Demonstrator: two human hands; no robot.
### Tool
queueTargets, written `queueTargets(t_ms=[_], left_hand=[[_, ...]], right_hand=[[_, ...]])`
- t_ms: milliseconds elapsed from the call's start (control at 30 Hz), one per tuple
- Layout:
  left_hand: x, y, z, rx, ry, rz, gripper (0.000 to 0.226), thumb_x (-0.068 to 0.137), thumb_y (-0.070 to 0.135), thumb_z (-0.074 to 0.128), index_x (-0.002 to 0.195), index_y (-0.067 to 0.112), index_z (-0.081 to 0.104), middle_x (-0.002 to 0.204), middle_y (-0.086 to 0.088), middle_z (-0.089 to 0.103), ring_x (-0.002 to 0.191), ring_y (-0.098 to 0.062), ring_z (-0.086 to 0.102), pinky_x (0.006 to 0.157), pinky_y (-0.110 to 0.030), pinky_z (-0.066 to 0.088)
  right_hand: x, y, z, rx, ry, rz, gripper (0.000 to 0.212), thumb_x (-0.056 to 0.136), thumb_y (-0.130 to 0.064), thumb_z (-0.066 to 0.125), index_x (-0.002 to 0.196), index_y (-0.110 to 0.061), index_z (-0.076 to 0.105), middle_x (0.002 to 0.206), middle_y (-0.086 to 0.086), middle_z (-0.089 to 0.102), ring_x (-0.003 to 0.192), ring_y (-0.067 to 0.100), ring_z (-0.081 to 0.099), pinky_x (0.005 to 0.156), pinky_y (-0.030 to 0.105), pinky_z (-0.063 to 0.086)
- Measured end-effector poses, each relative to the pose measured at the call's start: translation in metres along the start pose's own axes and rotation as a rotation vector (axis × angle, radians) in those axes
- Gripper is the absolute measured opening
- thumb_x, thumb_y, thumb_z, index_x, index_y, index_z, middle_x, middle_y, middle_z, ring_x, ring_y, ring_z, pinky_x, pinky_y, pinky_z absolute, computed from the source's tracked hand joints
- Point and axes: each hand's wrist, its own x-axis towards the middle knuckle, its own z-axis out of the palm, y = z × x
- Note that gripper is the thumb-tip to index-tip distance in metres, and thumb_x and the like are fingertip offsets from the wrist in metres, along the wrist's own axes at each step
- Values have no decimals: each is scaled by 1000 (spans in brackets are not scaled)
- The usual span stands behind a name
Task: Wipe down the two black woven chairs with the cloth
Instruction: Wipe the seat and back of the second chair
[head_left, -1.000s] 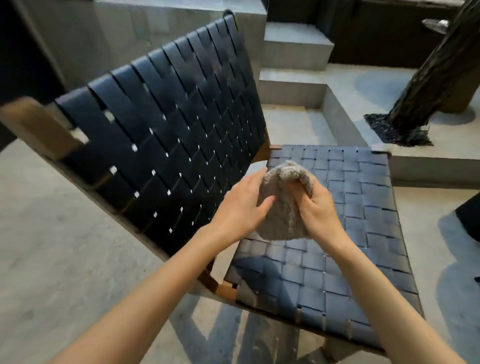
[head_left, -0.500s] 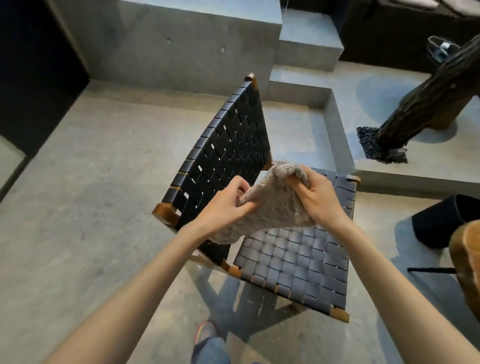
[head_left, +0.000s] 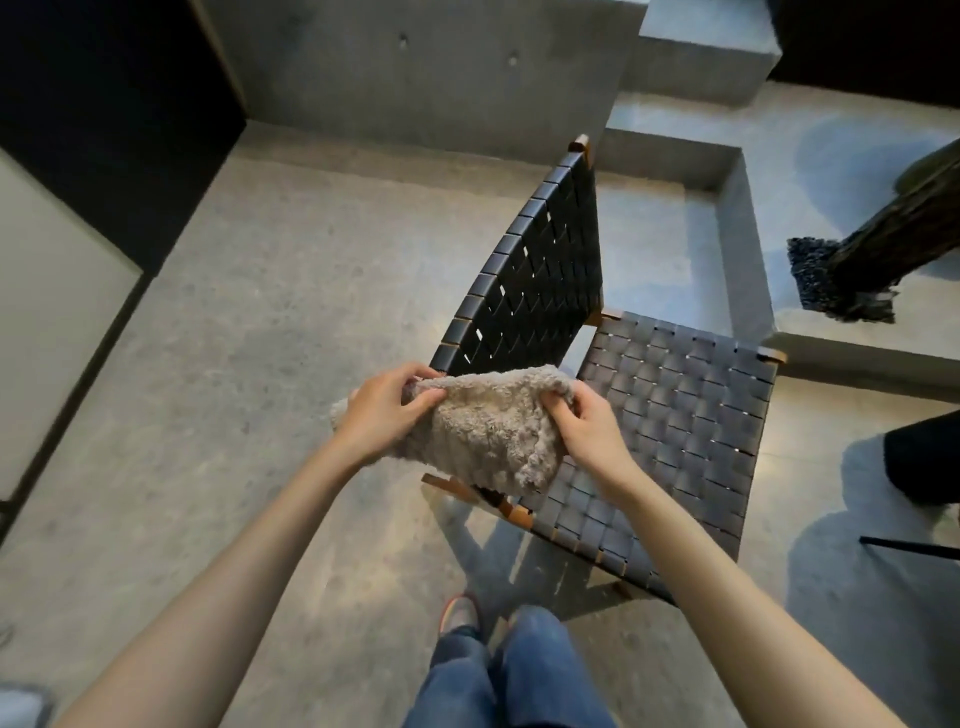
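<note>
Left hand (head_left: 387, 415) and right hand (head_left: 587, 431) are holding the grey cloth (head_left: 488, 431) stretched between them, fingers (head_left: 558, 402) of each pinching a top corner. Cloth is hanging below the fingers, over the near-left seat corner of the black woven chair (head_left: 675, 415). Since half a second ago, hands are sitting wider apart and the cloth is lying flatter, less bunched.

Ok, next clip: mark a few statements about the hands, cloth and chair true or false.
1. The left hand and the right hand both grip the fluffy grey cloth. True.
2. The black woven chair has a wooden frame. True.
3. The cloth lies spread flat on the seat. False: it hangs bunched between the hands.
4. The chair lies tipped on its side. False: it stands upright on the concrete floor.
</note>
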Motion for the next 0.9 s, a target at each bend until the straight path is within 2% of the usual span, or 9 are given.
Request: queueTargets(t_ms=[67, 133, 200, 267, 400, 500, 600, 767, 900], left_hand=[[13, -8, -3, 35, 10, -8, 14, 89, 26, 65, 101, 21, 68, 99, 0, 70, 97, -21, 62, 81, -31, 44], [27, -15, -1, 100, 42, -13, 13, 88, 24, 65, 99, 17, 70, 95, -4, 69, 94, -25, 61, 79, -32, 42], [38, -22, 7, 177, 116, -69, 19, 89, 26, 64, 105, 17, 68, 103, -8, 63, 104, -27, 54, 89, -36, 39], [41, -25, 21, 191, 204, -192, 32, 90, 29, 62, 121, 19, 60, 123, -12, 46, 121, -28, 38, 101, -38, 32], [32, -26, 47, 177, 178, -344, 59, 90, 38, 59, 140, 17, 36, 142, -15, 20, 133, -31, 18, 110, -42, 23], [22, -30, 56, 135, 76, -408, 72, 92, 48, 51, 148, 15, 21, 144, -12, 23, 134, -28, 21, 112, -40, 22], [19, -30, 61, 95, 16, -442, 81, 92, 50, 51, 151, 10, 13, 152, -12, 28, 139, -27, 25, 112, -38, 25], [20, -30, 61, 182, -49, -424, 73, 95, 47, 46, 149, 8, 16, 147, -12, 35, 132, -24, 38, 102, -33, 37], [26, -35, 61, 329, -56, -296, 61, 96, 45, 45, 141, 7, 29, 134, -10, 46, 118, -21, 48, 93, -27, 41]], right_hand=[[15, 2, 12, 23, -16, 34, 18, 98, -32, 50, 103, -18, 61, 102, 3, 65, 100, 22, 61, 88, 46, 52], [33, 8, 21, 28, -19, 61, 20, 98, -34, 50, 100, -18, 61, 99, 4, 65, 96, 22, 61, 82, 41, 51], [50, 15, 30, 4, -54, 98, 19, 97, -35, 50, 94, -19, 59, 95, 3, 62, 92, 21, 60, 80, 42, 52], [67, 24, 38, -29, -93, 156, 19, 98, -35, 49, 91, -20, 56, 93, 2, 60, 92, 22, 59, 82, 44, 52], [90, 37, 51, -146, -95, 206, 15, 99, -30, 48, 100, -16, 54, 95, -2, 57, 94, 17, 54, 77, 30, 45], [90, 44, 57, -266, -41, 133, 31, 95, -22, 55, 124, -17, 46, 119, -7, 45, 113, 11, 39, 87, 27, 38], [86, 44, 58, -428, 6, -96, 42, 89, -20, 62, 129, -25, 47, 127, -3, 38, 113, 5, 24, 88, 26, 35], [90, 39, 75, -305, -236, -118, 42, 92, -24, 61, 131, -32, 49, 128, -4, 36, 96, 10, 55, 85, 32, 52], [104, 31, 95, -299, -252, -64, 25, 93, -30, 60, 116, -22, 54, 120, -1, 41, 92, 9, 56, 82, 29, 53]])
